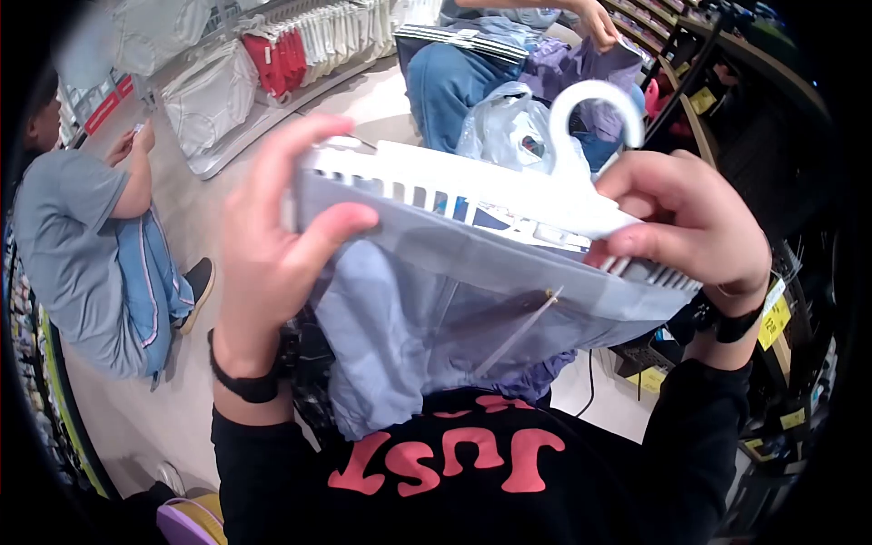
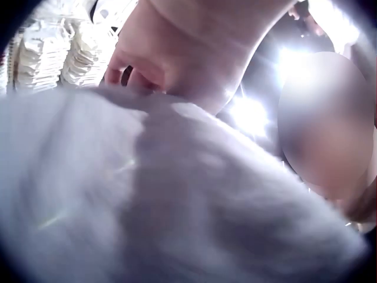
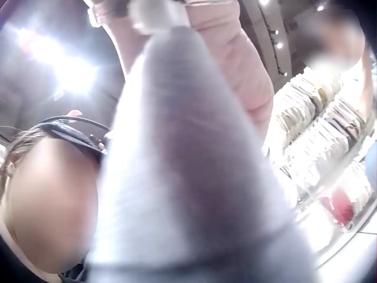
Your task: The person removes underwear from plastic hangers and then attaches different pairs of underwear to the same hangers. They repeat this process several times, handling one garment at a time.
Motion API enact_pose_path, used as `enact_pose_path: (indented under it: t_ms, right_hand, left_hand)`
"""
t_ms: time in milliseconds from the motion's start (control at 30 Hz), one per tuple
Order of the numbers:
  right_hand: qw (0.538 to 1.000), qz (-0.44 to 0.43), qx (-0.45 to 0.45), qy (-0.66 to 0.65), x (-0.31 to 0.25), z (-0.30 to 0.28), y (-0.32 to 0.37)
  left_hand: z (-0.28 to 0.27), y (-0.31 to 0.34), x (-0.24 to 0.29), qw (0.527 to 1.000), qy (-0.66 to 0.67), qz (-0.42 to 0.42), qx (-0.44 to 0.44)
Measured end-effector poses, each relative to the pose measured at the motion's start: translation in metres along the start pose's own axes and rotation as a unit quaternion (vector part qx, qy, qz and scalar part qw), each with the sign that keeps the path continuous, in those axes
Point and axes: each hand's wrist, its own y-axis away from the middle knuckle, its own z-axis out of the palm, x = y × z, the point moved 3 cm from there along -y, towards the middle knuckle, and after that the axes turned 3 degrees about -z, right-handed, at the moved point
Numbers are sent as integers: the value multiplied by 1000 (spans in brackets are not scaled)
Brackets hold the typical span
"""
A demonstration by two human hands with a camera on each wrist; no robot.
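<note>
A white plastic hanger (image 1: 427, 177) with a large hook spans the space between my two hands. Over it hangs a pale lavender-grey garment (image 1: 436, 263), its waistband along the hanger's slotted bar and a thin clear tag strip on its front. My left hand (image 1: 277, 218) grips the hanger's left end, thumb over the waistband in front and fingers behind. On the other side, my right hand (image 1: 695, 222) pinches the hanger just below the hook, fingers curled. In the wrist views the cloth (image 2: 177, 194) is blurred and covers much of the hands.
White and red garments (image 1: 272, 64) hang on a rack at the back left. A person in grey (image 1: 73, 245) crouches at left. Ahead, another person's hand (image 1: 599, 25) holds purple cloth beside a plastic bag (image 1: 513, 127). Shelves (image 1: 786, 300) with yellow price tags line the right.
</note>
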Motion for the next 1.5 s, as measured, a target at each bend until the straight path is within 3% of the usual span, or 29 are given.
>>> enact_pose_path:
  t_ms: [67,100,133,233,267,367,467,500,600,667,700,800,833,867,1067,1167,1267,1300,1433,1500]
  right_hand:
    - [989,93,-43,107,22,0,-2]
    - [988,94,-42,120,48,4,-4]
    - [986,95,-42,132,84,14,-2]
    - [962,154,-18,223,188,51,3]
    - [943,197,-15,268,205,61,8]
    - [949,122,50,286,222,73,15]
    - [909,74,133,387,227,76,24]
    - [883,183,130,412,235,73,29]
    - [909,355,-7,218,256,64,28]
    - [917,349,-50,189,252,64,27]
    - [920,344,-74,174,247,65,28]
    - [920,314,-101,210,224,71,32]
    - [918,309,-105,226,214,74,33]
    - [915,305,-107,241,206,78,33]
    - [927,308,-62,205,214,99,43]
    - [926,304,-38,220,202,102,45]
    - [916,279,-35,287,166,95,39]
    - [913,256,-28,316,154,92,37]
    - [900,116,6,419,114,88,27]
    - [894,48,8,445,90,85,20]
  left_hand:
    - [33,2,-25,996,9,-59,-68]
    - [58,8,-54,992,29,-82,-91]
    - [83,16,-74,970,79,-171,-155]
    - [150,49,-137,937,-22,-233,-261]
    - [171,63,-163,938,-28,-203,-280]
    - [190,67,-180,943,-74,-142,-292]
    - [201,47,-175,938,-91,-103,-319]
    - [213,38,-179,926,-96,-94,-354]
    - [230,19,-167,870,-124,-96,-468]
    - [237,12,-160,817,-167,-61,-549]
    - [241,13,-162,820,-175,-1,-545]
    - [241,13,-148,815,-205,76,-537]
    - [241,18,-150,859,-159,80,-480]
    - [241,16,-149,858,-165,98,-477]
    - [246,16,-147,877,-128,213,-411]
    - [245,14,-139,879,-82,200,-425]
    - [221,18,-126,913,-81,196,-349]
    - [215,23,-126,925,-97,178,-322]
    - [163,26,-101,868,-215,72,-441]
    - [130,29,-90,909,-207,128,-339]
